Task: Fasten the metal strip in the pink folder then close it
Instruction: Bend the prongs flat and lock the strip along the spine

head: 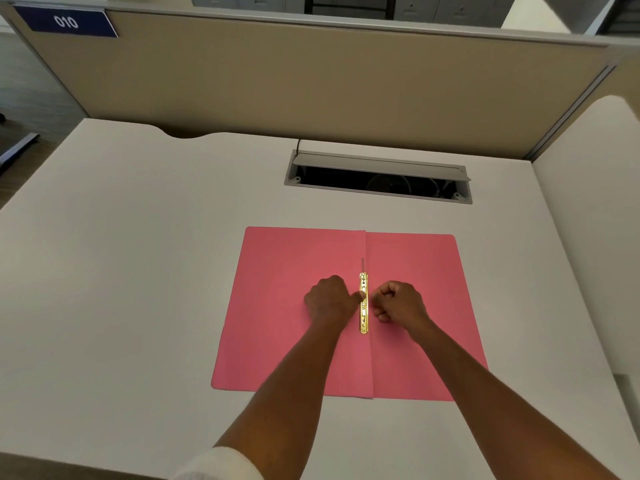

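Note:
The pink folder point(284, 306) lies open and flat on the white desk, its fold running away from me. Along the fold sits the gold metal strip point(363, 317), with a thin grey prong point(362, 264) standing up just beyond its far end. My left hand point(329, 299) is curled on the left leaf, its thumb pressing on the strip's middle. My right hand point(398, 301) is curled on the right leaf, its fingertips right beside the strip; whether they touch it I cannot tell.
A cable hatch point(377, 174) with its lid raised opens in the desk beyond the folder. A beige partition point(311, 81) closes the far side, bearing a blue sign reading 010 point(65, 22). A second desk section point(595, 202) joins at the right.

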